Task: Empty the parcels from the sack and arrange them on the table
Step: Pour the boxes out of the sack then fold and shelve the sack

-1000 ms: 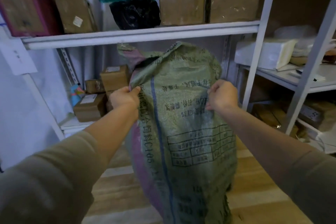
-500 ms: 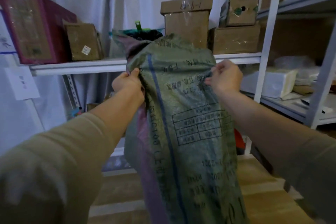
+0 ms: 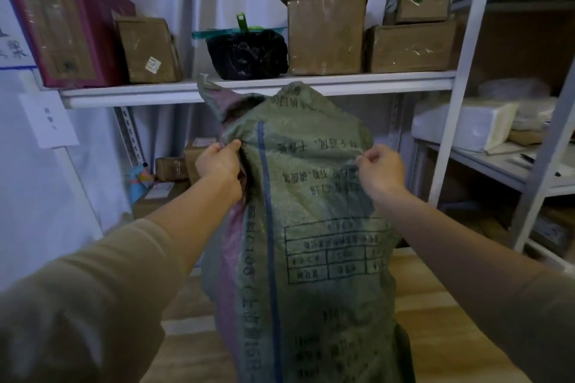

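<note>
Green woven sack [image 3: 311, 211] held upright over the wooden bench [image 3: 435, 320], below the shelf [image 3: 357, 84] edge; left hand [image 3: 219, 162] and right hand [image 3: 381, 166] each pinch its fabric.

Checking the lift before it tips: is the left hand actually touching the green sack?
Touching. The head view shows the left hand pinching a fold of the green woven sack at its left edge, thumb pressed onto the fabric with no gap.

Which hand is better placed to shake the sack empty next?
Neither alone, probably. The left hand pinches the sack at its purple-striped edge; the right hand pinches the opposite side at about the same height. Lifting likely needs both.
</note>
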`<action>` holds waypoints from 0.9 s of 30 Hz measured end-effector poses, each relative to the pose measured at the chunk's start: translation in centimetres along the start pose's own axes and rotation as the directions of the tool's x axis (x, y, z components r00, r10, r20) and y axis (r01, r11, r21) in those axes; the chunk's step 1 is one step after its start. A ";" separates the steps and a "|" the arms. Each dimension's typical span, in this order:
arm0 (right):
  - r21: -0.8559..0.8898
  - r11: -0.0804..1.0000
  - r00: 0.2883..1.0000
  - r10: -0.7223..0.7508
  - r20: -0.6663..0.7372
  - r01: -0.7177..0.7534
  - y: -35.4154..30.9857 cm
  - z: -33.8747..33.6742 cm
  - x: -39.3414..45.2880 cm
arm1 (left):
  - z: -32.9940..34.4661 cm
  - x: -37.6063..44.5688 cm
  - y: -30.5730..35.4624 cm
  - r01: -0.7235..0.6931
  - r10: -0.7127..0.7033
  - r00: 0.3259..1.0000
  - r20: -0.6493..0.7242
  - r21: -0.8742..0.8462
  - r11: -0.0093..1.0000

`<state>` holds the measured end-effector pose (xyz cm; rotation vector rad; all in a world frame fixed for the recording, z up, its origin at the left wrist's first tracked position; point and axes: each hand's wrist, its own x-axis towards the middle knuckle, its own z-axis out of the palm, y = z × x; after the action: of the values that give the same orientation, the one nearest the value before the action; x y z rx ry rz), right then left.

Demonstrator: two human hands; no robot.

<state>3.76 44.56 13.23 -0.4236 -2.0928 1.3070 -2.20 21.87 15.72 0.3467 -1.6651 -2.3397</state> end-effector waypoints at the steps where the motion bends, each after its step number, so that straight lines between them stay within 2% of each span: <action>1: -0.024 1.000 1.000 0.011 0.029 -0.011 0.4 -0.3 -0.1 | -0.1 -0.3 -0.1 0.003 -0.003 1.000 0.012 0.011 1.000; 3: -0.020 0.999 0.998 0.033 0.062 -0.032 0.8 -1.3 -0.2 | -0.4 -0.4 -0.3 0.000 -0.001 0.999 0.036 0.027 1.000; 7: -0.014 0.988 0.988 0.152 0.035 -0.151 1.0 -2.6 0.4 | -1.1 -1.2 -0.1 0.023 -0.025 0.997 0.071 0.018 1.000; 10: 0.021 0.972 0.967 0.229 0.110 -0.233 1.1 -2.3 0.5 | -1.7 -2.6 0.1 0.052 -0.054 0.995 0.081 0.026 0.998; 12: -0.016 0.973 0.966 0.230 0.120 -0.230 1.3 -1.9 0.5 | -2.2 -3.0 0.0 0.063 -0.069 0.995 0.067 0.089 0.994; 16: -0.230 0.969 0.987 0.119 0.106 -0.092 1.0 -2.2 0.5 | -2.9 -3.2 0.1 0.034 -0.059 0.994 0.091 0.249 0.968; 19: -0.130 0.991 0.999 -0.037 0.027 0.040 0.3 -2.8 0.6 | -2.9 -3.0 1.5 -0.049 0.030 0.998 0.062 0.332 0.942; 22: 0.001 0.972 0.971 -0.234 -0.039 0.234 -1.1 -3.9 -0.2 | -2.7 -1.6 3.1 -0.025 0.023 1.000 0.008 0.394 0.919; 24: 0.001 0.939 0.938 -0.343 0.049 0.344 -1.0 -4.1 -0.9 | -2.5 -1.3 3.2 0.002 -0.022 0.999 0.039 0.448 0.894; 27: 0.036 0.942 0.885 -0.326 0.333 0.334 -0.3 -3.2 -2.7 | -1.9 -1.4 1.5 0.024 -0.098 0.987 0.126 0.490 0.871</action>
<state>7.90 45.04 13.61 0.1617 -2.3288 1.2135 -0.18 20.12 16.61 0.3247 -2.3489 -1.9919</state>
